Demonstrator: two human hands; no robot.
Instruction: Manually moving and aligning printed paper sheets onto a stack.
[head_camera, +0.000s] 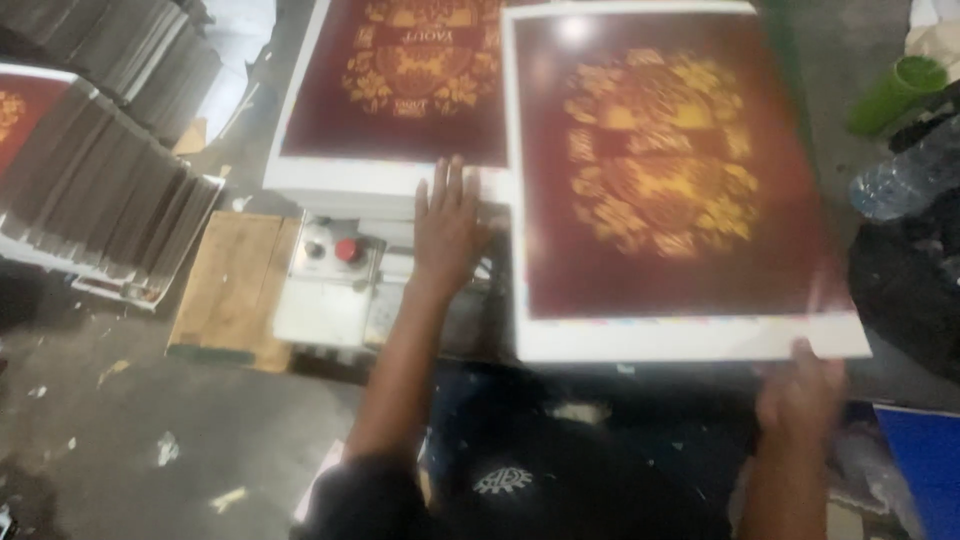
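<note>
A large printed sheet (660, 180), dark maroon with a gold ornamental emblem and a white border, hangs in front of me, blurred by motion. My right hand (800, 390) grips its near right corner from below. My left hand (450, 225) lies flat with fingers spread at the sheet's left edge, resting on the front of a stack of like maroon sheets (400, 100) that lies farther back on a white machine table.
A grey control box with a red button (335, 275) sits below the stack beside a wooden pallet (235, 290). Stacks of fanned sheets (100, 190) lie at left. A green tube (895, 90) and a plastic bottle (905, 170) lie at right.
</note>
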